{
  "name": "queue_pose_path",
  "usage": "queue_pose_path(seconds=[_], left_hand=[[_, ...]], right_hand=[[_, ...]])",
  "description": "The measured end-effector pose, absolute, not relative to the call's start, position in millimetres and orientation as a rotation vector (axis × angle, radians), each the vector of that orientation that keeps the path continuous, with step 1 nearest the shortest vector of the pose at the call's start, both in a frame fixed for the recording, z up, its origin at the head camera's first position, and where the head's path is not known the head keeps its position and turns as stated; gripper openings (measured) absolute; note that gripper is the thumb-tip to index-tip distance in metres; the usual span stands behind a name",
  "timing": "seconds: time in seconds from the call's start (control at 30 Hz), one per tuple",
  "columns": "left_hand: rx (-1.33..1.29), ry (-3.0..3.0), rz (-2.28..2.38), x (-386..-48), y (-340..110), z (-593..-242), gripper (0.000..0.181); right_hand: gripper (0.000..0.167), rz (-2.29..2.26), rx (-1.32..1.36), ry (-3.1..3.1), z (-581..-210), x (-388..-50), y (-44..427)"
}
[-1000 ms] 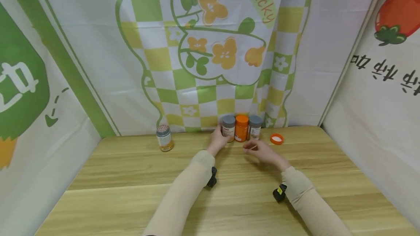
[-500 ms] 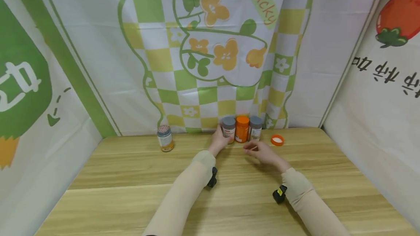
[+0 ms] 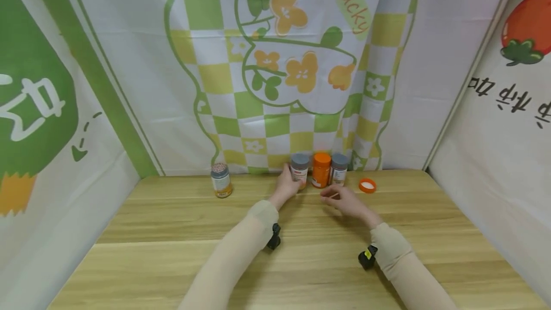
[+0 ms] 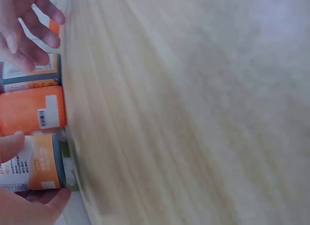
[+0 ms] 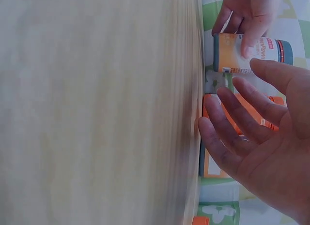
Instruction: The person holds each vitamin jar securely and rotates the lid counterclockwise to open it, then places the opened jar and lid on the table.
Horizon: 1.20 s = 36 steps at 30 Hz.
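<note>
My left hand (image 3: 286, 188) grips a grey-lidded supplement bottle (image 3: 301, 166) with a white and orange label, thumb on one side and fingers on the other. The bottle (image 4: 43, 162) stands upright by the back curtain. Just right of it is an orange bottle (image 3: 321, 171), a small gap between them. Another grey-lidded bottle (image 3: 339, 170) stands close on the orange one's right. My right hand (image 3: 344, 201) hovers before these two, fingers loosely bent and holding nothing. In the right wrist view, the right hand (image 5: 264, 142) partly hides both.
A jar (image 3: 221, 182) with a pinkish speckled top stands apart to the left. An orange lid (image 3: 367, 185) with a white inside lies to the right. The wooden table (image 3: 310, 262) meets a patterned curtain (image 3: 275, 123) at its back edge.
My left hand has shifted the gripped bottle slightly left, so a gap now shows beside the orange bottle. The right hand stays nearly in place. The head view has turned slightly left.
</note>
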<state>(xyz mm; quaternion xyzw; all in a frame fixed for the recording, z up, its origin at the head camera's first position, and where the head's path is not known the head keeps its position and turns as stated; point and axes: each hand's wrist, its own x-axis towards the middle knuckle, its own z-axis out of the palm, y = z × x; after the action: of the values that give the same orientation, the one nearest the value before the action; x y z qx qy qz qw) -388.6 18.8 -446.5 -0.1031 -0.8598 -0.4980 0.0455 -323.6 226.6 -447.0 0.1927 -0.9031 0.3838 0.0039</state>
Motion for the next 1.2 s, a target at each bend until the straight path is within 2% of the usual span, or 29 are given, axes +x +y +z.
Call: queue_pose_path(seconds=[0.13,0.33,0.5,0.73,1.2], left_hand=[[-0.306,-2.635,-1.503,-381,12,-440,0.071],[-0.334,-2.636,-1.473,-371,3,-433,0.056],[-0.411,-2.637,-1.434,-362,-6,-428,0.053],[-0.551,-2.644,-1.284,-351,-17,-426,0.051],[-0.63,-2.594,-1.199,-328,-28,-422,0.052]], right_hand=[[0.027,1.205,0.658,-2.804,-446,-320,223],[0.026,1.203,0.691,-2.792,-446,-318,218],[0.027,1.236,0.701,-2.794,-446,-314,214],[0.03,1.289,0.673,-2.785,-444,-307,206],[0.034,1.285,0.649,-2.757,-443,-300,192]])
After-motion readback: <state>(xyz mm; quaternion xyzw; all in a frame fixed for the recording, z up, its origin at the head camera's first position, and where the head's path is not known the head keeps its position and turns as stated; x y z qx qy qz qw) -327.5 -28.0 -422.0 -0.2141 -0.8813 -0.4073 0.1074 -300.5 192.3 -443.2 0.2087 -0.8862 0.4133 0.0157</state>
